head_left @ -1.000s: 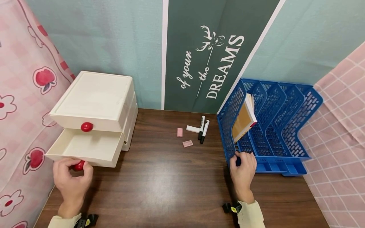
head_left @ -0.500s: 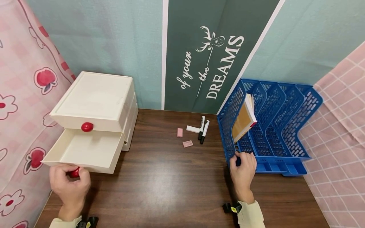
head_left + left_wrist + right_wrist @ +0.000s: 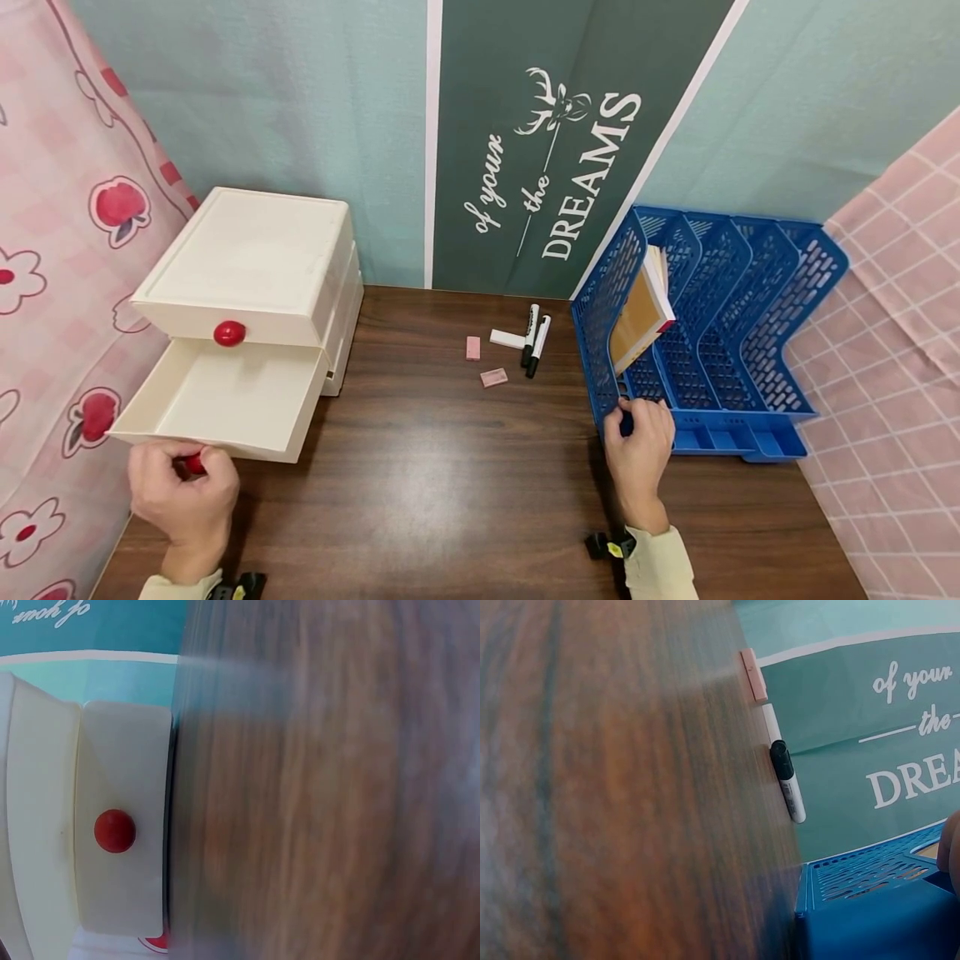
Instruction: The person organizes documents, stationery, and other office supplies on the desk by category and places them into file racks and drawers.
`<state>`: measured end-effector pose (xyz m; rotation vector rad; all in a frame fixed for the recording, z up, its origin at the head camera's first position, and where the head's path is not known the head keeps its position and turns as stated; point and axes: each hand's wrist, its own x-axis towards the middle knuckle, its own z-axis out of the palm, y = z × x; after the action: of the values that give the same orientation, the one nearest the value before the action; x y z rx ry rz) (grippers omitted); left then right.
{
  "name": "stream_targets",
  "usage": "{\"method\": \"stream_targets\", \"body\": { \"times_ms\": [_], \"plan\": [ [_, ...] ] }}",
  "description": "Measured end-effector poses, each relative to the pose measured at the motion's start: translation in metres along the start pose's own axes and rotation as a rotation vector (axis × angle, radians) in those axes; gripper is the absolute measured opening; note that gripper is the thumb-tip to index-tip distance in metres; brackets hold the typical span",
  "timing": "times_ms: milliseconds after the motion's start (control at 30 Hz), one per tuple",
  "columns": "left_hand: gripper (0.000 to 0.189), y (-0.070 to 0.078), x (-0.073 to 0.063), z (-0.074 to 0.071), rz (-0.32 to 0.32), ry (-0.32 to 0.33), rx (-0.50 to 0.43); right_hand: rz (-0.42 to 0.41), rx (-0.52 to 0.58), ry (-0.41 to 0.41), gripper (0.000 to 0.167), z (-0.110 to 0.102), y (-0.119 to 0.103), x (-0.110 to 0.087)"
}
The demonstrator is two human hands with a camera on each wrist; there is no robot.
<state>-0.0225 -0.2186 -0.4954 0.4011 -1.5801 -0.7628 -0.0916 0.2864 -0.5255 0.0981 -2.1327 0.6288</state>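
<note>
At the left of the head view, my left hand (image 3: 183, 496) pinches the red knob (image 3: 197, 463) of a pulled-out white drawer (image 3: 240, 400), whose inside is bare. It belongs to a white drawer unit (image 3: 247, 250), with a red knob on the drawer above. A lower drawer front with its own red knob (image 3: 115, 831) shows in the left wrist view. Over on the right, my right hand (image 3: 641, 450) grips the front left edge of a blue file rack (image 3: 738, 412); its fingertips are partly hidden. A book (image 3: 641, 321) leans in the rack's leftmost compartment.
Between unit and rack, two black-and-white markers (image 3: 538, 346), a white block (image 3: 507, 339) and two pink erasers (image 3: 493, 378) lie on the brown wood table (image 3: 420, 483). Cloth hangs at both sides, and a green printed panel (image 3: 510, 167) stands behind.
My left hand has drawn the white drawer further out toward me, mostly in the first half second. My right hand stays in place on the file rack.
</note>
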Motion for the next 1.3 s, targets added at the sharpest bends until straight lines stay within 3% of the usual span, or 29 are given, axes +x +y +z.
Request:
{"method": "stream_targets", "body": {
  "times_ms": [333, 500, 700, 867, 1033, 1200, 1300],
  "plan": [
    [0.017, -0.012, -0.009, -0.005, -0.051, -0.072, 0.147, -0.001, 0.002, -0.002, 0.007, 0.0, -0.002, 0.0],
    [0.017, -0.014, -0.009, -0.006, -0.04, -0.104, 0.169, 0.003, -0.002, 0.0, 0.008, 0.0, -0.001, 0.001],
    [0.021, -0.01, -0.009, -0.007, -0.07, -0.091, 0.145, 0.002, -0.001, -0.008, 0.005, 0.0, 0.0, 0.001],
    [0.024, 0.006, -0.003, -0.006, -0.064, -0.03, 0.081, 0.01, 0.0, -0.008, 0.006, 0.0, -0.001, -0.001],
    [0.027, 0.027, 0.011, -0.003, -0.017, 0.016, -0.026, 0.01, -0.004, -0.01, 0.005, 0.0, -0.001, 0.0],
    [0.025, 0.04, 0.02, 0.006, 0.051, -0.017, -0.158, 0.009, -0.008, -0.006, 0.005, 0.0, -0.001, 0.0],
    [0.024, 0.053, 0.023, 0.012, 0.117, -0.098, -0.253, 0.005, -0.006, -0.004, 0.008, 0.0, 0.0, 0.0]
  ]
}}
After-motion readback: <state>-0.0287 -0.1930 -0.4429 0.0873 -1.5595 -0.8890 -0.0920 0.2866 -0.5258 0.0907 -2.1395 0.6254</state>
